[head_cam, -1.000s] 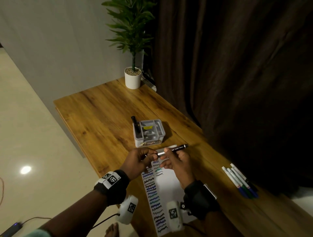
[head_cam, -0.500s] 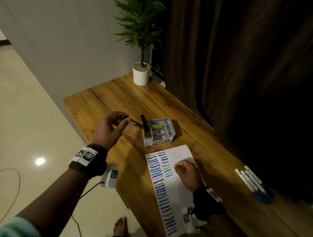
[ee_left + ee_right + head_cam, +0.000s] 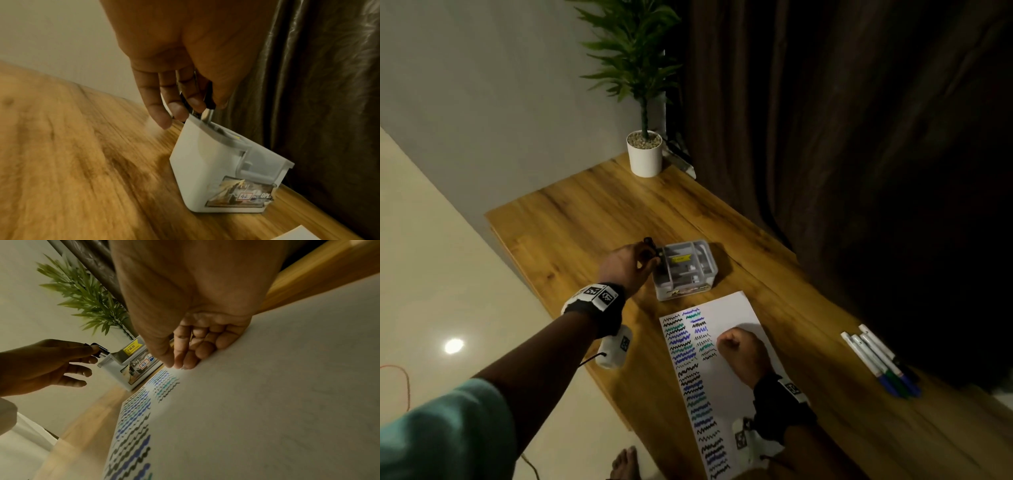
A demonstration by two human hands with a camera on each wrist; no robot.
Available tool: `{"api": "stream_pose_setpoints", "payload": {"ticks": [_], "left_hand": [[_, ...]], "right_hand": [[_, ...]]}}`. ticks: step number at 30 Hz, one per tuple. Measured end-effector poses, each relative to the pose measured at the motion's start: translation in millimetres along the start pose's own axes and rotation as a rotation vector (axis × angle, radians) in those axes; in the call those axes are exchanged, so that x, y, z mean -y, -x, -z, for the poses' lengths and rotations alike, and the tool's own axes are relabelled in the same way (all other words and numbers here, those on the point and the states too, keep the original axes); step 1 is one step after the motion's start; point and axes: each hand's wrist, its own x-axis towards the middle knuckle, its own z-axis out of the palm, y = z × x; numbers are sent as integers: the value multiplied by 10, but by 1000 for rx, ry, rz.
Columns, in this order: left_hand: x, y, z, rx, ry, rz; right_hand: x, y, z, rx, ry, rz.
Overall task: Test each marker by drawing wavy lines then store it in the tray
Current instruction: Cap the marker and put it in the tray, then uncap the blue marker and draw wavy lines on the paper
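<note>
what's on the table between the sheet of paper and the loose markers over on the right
Nothing: in the head view, only bare wooden table lies between the paper and the loose markers.

The wooden table (image 3: 585,219) stood against a pale wall and a dark curtain. A white plant pot (image 3: 644,158) sat at its far corner. The grey tray (image 3: 686,270) stood mid-table, with a sheet of paper (image 3: 736,383) covered in wavy lines just nearer. Four markers (image 3: 880,359) lay side by side well to the right.
</note>
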Motion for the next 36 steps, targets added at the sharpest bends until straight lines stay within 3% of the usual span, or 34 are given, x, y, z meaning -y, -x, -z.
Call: {"api": "stream_pose_setpoints", "payload": {"ticks": [3,6,9,12,14,16,19,23,33,36], "left_hand": [[-39,24,21,38,-24,52],[-148,244,122,-103,-19,58],[-373,614,91,-205,93,-122],[-548,920,-264,49,157,-287],[-562,1018,-541,267,47,-271],[-517,1073,-752,368,-58,-214],[-409,1146,-922,400,-110,-153],[-347,1196,-1032,391,-157,-138],[-419,1188,-986,426,-147,-121],[-452,1220,-899,370,-70,-102]], "right_hand": [[6,23,41,19,-25,7],[14,64,128,60,-129,42],[-32,104,285,9,-236,111],[-194,150,569,-153,-224,46],[-364,188,839,-262,-117,-54],[-624,246,1148,-364,110,-136],[-1062,358,1537,-439,457,-287],[-1483,456,1747,-443,583,-365],[-1393,439,1772,-310,625,-416],[-982,522,1703,-320,373,-305]]}}
